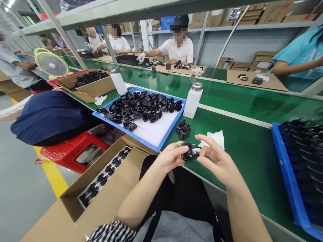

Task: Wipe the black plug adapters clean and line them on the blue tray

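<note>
While both forearms reach forward, the left hand [169,157] pinches a black plug adapter [190,152]; the right hand [216,160], fingers seemingly half-curled, touches its other end above the green counter [252,148]; shelving beyond.

The plug adapter [190,152] is glossy black plastic, the tabletop [252,154] smooth green, the box [75,208] matt cardboard.

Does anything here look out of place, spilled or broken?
Nothing looks spilled or broken. Two loose adapters stand on the green table, outside the blue tray, and the white bottle beside them has its cap flipped open. The left hand and right hand hold one adapter between them.
</note>
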Motion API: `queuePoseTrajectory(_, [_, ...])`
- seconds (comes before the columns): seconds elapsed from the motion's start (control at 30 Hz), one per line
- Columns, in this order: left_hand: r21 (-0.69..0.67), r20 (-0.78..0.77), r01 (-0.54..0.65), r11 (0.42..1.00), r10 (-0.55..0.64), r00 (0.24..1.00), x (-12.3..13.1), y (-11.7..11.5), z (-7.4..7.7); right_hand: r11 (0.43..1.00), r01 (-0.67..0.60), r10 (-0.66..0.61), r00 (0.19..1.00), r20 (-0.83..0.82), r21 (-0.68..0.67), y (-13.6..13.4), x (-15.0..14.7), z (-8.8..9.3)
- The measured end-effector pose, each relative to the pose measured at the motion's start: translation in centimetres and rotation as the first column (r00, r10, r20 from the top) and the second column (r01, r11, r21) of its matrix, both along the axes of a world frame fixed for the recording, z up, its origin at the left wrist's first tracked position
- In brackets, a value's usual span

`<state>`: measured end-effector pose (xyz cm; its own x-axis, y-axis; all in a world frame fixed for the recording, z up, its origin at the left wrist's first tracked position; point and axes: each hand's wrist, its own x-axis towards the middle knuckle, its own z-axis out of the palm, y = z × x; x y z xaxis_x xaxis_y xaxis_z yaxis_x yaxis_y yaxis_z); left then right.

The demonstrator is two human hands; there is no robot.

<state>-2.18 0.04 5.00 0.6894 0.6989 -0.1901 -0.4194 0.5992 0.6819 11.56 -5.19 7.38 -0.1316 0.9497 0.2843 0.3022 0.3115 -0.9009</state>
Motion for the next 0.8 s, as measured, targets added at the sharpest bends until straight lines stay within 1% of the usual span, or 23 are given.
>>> queuePoseTrajectory(0.07, [-0.024, -0.013, -0.007, 1.0, 0.006, 1.0, 0.5, -0.1, 0.0, 0.991, -0.121, 0.117, 0.991, -0.068, -0.061, 0.6, 0.5, 0.2])
queuePoseTrajectory(0.1, [-0.026, -0.018, -0.027, 0.999, 0.027, 0.999, 0.8, -0.3, 0.0, 0.986, -0.15, 0.142, 0.984, -0.104, -0.077, 0.8, 0.6, 0.1])
queuePoseTrajectory(0.13, [-0.03, -0.02, -0.054, 0.998, 0.053, 0.998, 1.0, -0.5, 0.0, 0.985, -0.148, 0.135, 0.981, -0.14, -0.089, 1.0, 0.7, 0.0])
queuePoseTrajectory(0.17, [-0.036, -0.02, -0.082, 0.996, 0.081, 0.996, 1.2, -0.7, 0.0, 0.989, -0.112, 0.093, 0.98, -0.178, -0.096, 1.1, 0.7, -0.2])
queuePoseTrajectory(0.23, [-0.034, -0.014, -0.136, 0.99, 0.136, 0.991, 1.4, -1.2, 0.2, 0.995, 0.011, -0.037, 0.966, -0.257, -0.102, 1.2, 0.7, -0.6])
queuePoseTrajectory(0.3, [0.014, -0.021, -0.187, 0.982, 0.187, 0.982, 1.3, -1.7, 0.5, 0.99, 0.086, -0.118, 0.945, -0.305, -0.115, 1.1, 0.8, -0.9])
queuePoseTrajectory(0.33, [0.05, -0.031, -0.214, 0.976, 0.215, 0.976, 1.3, -1.9, 0.6, 0.989, 0.086, -0.12, 0.94, -0.318, -0.117, 1.0, 0.9, -0.9])
queuePoseTrajectory(0.4, [0.106, -0.053, -0.261, 0.959, 0.268, 0.962, 1.2, -2.2, 0.7, 0.993, 0.039, -0.073, 0.947, -0.314, -0.112, 0.6, 1.1, -0.9])
queuePoseTrajectory(0.47, [0.124, -0.077, -0.252, 0.96, 0.262, 0.962, 1.1, -2.3, 0.7, 0.996, 0.024, -0.046, 0.966, -0.254, -0.088, 0.3, 1.4, -0.6])
queuePoseTrajectory(0.5, [0.137, -0.095, -0.236, 0.962, 0.25, 0.964, 1.0, -2.3, 0.7, 0.996, 0.05, -0.063, 0.978, -0.199, -0.068, 0.2, 1.6, -0.5])
queuePoseTrajectory(0.53, [0.166, -0.122, -0.232, 0.958, 0.253, 0.96, 0.9, -2.3, 0.6, 0.994, 0.103, -0.106, 0.986, -0.127, -0.036, 0.1, 1.9, -0.4])
queuePoseTrajectory(0.57, [0.217, -0.16, -0.249, 0.944, 0.286, 0.945, 0.7, -2.2, 0.5, 0.986, 0.168, -0.167, 0.985, -0.046, 0.014, 0.1, 2.2, -0.3])
queuePoseTrajectory(0.6, [0.294, -0.207, -0.282, 0.913, 0.349, 0.914, 0.6, -2.0, 0.3, 0.973, 0.22, -0.223, 0.974, 0.033, 0.075, 0.2, 2.5, -0.3])
queuePoseTrajectory(0.63, [0.391, -0.263, -0.308, 0.867, 0.426, 0.866, 0.5, -1.9, 0.1, 0.958, 0.25, -0.266, 0.958, 0.105, 0.141, 0.2, 2.7, -0.3])
queuePoseTrajectory(0.67, [0.494, -0.321, -0.306, 0.814, 0.498, 0.806, 0.4, -1.8, -0.2, 0.946, 0.257, -0.291, 0.942, 0.166, 0.199, 0.4, 3.0, -0.5])
queuePoseTrajectory(0.7, [0.585, -0.381, -0.259, 0.769, 0.543, 0.748, 0.3, -1.7, -0.6, 0.94, 0.24, -0.293, 0.931, 0.219, 0.242, 0.5, 3.2, -0.6])
queuePoseTrajectory(0.73, [0.651, -0.443, -0.177, 0.738, 0.559, 0.7, 0.4, -1.6, -1.0, 0.943, 0.204, -0.274, 0.924, 0.266, 0.261, 0.7, 3.3, -0.8])
queuePoseTrajectory(0.8, [0.709, -0.542, -0.006, 0.706, 0.55, 0.635, 0.8, -1.5, -1.8, 0.955, 0.134, -0.222, 0.915, 0.337, 0.265, 1.0, 3.3, -1.3])
